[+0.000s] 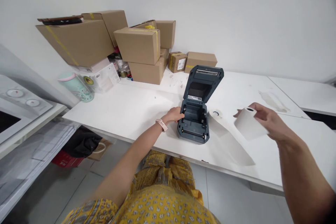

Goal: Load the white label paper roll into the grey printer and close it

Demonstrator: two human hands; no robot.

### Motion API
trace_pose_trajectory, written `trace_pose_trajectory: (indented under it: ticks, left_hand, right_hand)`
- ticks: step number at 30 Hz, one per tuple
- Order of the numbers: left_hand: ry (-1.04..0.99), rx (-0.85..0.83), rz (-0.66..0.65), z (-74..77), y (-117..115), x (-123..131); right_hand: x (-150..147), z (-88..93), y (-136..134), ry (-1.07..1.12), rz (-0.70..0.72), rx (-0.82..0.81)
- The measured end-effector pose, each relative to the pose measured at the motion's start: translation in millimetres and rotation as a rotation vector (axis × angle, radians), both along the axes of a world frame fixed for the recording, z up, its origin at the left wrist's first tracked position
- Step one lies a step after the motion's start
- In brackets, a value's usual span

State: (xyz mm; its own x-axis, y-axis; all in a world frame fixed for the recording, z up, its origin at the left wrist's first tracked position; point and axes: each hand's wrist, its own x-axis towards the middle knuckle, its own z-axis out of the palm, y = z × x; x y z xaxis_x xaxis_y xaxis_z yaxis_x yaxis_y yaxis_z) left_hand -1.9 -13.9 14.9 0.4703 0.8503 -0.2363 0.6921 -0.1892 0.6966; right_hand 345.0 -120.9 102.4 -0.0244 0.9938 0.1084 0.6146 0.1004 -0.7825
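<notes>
Printer [195, 103], dark grey and hinged open, sits on the white tabletop [131, 112] just to the right of the left grip [173, 114], which is closed on the side edge of its base. Its lid [203, 84] stands raised, ahead and to the right of that grip, with the bay [193, 111] below it open to view. The right grip [270, 120] holds a white paper roll [248, 126] in the air, wrapped around its far side, the core hole tilted upward; the roll is thus to the right of the printer and apart from it. Between the two grips, just beside the printer's base, loose paper [231, 141] lies on the tabletop, one end reaching toward the near edge. Handling this well, I judge, means a light left grip that steadies the base without tilting it, set clear of the hinge in case the lid drops. The right grip does best with even pressure round the roll, firm enough that the outer turns do not slip, soft enough not to crush them; any free end is best held against the roll. The loose paper wants a wide berth, since a low wrist could drag it. Cardboard boxes [139, 47] stand ahead of the left grip.
</notes>
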Motion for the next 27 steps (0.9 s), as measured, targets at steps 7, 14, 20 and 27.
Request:
trace_pose_trajectory:
  ticks: [7, 14, 20, 27]
  left_hand:
    - [0.031, 0.024, -0.007, -0.5, -1.1, -0.3]
    - [0.052, 0.05, 0.071, -1.9, -5.8, 1.9]
    - [0.08, 0.151, 0.23, -8.6, -16.4, 7.6]
    - [0.021, 0.184, 0.251, -15.8, -18.2, 9.9]
  right_hand:
    - [-105.8, 14.1, 18.5, -0.006, 0.616, -0.167]
    - [-149.4, -57.5, 84.4, -0.8, 0.478, -0.016]
    - [-150.9, -68.1, 90.0, -0.94, 0.489, -0.037]
    - [-151.4, -65.7, 97.2, -1.012, 0.566, -0.069]
